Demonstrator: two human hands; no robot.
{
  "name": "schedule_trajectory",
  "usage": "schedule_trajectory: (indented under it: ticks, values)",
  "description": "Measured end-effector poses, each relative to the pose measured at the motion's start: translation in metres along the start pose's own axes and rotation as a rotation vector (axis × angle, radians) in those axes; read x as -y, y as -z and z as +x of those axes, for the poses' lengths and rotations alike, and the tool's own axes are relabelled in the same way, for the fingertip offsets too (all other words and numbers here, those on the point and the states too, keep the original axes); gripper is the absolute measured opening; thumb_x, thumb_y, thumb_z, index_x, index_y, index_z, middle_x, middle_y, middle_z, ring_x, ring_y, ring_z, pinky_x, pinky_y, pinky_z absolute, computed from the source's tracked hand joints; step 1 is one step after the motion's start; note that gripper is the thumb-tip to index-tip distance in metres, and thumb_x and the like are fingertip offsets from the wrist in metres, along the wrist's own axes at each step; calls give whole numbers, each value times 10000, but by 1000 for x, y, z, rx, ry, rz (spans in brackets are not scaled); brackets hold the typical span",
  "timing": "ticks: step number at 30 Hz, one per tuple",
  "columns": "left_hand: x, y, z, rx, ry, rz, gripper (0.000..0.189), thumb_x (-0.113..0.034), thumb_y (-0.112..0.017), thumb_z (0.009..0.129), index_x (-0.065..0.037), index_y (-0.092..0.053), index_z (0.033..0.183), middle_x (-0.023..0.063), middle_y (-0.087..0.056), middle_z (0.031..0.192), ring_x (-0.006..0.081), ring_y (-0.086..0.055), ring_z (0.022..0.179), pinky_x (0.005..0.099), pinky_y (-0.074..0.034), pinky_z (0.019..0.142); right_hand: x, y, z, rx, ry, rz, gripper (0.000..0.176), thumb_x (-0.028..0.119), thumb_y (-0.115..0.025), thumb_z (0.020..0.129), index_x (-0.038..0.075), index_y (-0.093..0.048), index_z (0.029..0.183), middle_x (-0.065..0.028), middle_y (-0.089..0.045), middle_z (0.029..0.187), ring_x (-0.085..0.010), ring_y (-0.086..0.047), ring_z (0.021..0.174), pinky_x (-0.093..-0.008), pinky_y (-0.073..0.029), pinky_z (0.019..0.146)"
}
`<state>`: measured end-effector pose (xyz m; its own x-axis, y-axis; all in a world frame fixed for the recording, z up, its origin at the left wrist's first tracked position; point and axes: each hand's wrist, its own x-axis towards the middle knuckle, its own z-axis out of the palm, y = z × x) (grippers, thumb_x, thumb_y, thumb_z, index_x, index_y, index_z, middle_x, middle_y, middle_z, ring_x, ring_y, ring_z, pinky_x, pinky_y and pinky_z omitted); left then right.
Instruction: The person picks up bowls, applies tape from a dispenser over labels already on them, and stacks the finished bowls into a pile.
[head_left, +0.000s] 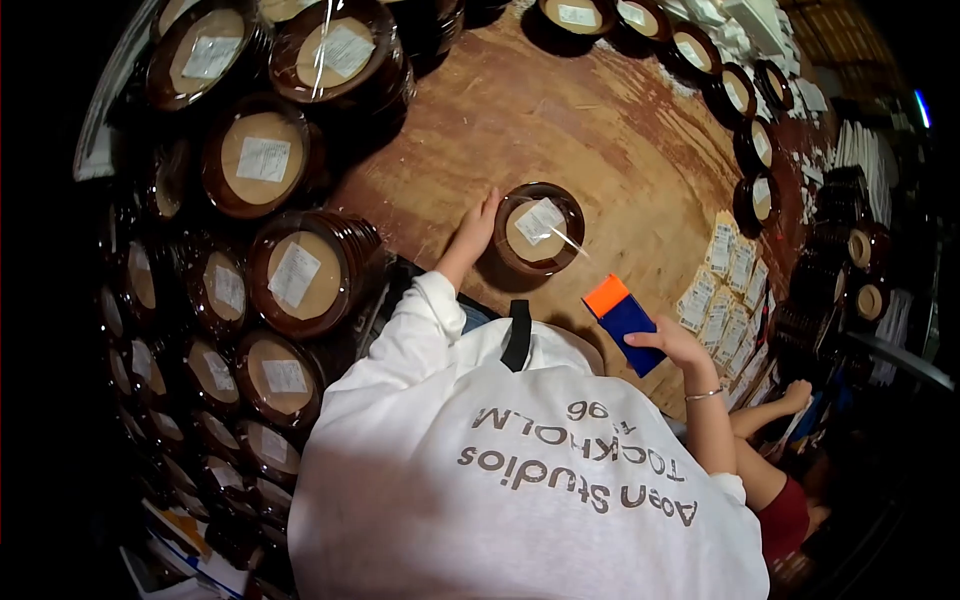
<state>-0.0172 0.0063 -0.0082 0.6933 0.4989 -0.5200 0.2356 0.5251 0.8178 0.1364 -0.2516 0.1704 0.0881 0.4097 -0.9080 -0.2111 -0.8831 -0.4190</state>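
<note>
A round dark-brown dish (575,205) with a tan disc inside stands on the wooden table (480,110). A white printed paper (540,220) lies on the disc, and a thin pale strip runs from it past the dish's right rim. My left hand (482,225) rests against the dish's left rim, its fingers around the edge. My right hand (668,342) grips a flat blue tool (625,320) with an orange end, to the lower right of the dish, apart from it.
Tall stacks of similar dishes (300,275) fill the left side. More dishes (735,90) curve along the back right edge. Sheets of printed labels (725,290) lie at the right. A co-worker's hand (797,395) and red-clothed body (785,515) are at the lower right.
</note>
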Motion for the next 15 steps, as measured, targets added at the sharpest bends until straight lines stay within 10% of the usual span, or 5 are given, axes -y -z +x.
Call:
schedule_trajectory:
  ticks: [3, 6, 15]
  values:
    - [-42, -11, -48, -131, -740, 812, 440, -266, -641, 673, -9, -490, 996, 159, -501, 986, 313, -451, 956, 385, -329, 898, -3, 2, 2, 12, 23, 70, 387, 285, -656, 690, -1, -554, 930, -52, -576, 768, -118, -556, 602, -226, -453, 555]
    - [-32, -26, -70, 285, -975, 1267, 443, -233, -675, 611, -25, -502, 963, 126, -520, 994, 272, -471, 973, 399, -324, 912, -17, 11, 18, 36, 26, 43, 409, 285, -656, 689, -9, -530, 944, -62, -575, 732, -152, -582, 600, -252, -471, 545]
    - [12, -25, -39, 246, -1181, 1461, 312, -164, -636, 613, -32, -538, 878, 96, -559, 969, 231, -499, 952, 427, -331, 912, -37, 31, 55, 120, 8, 145, 415, 284, -668, 682, -8, -539, 947, -82, -593, 760, -164, -581, 596, -253, -463, 560]
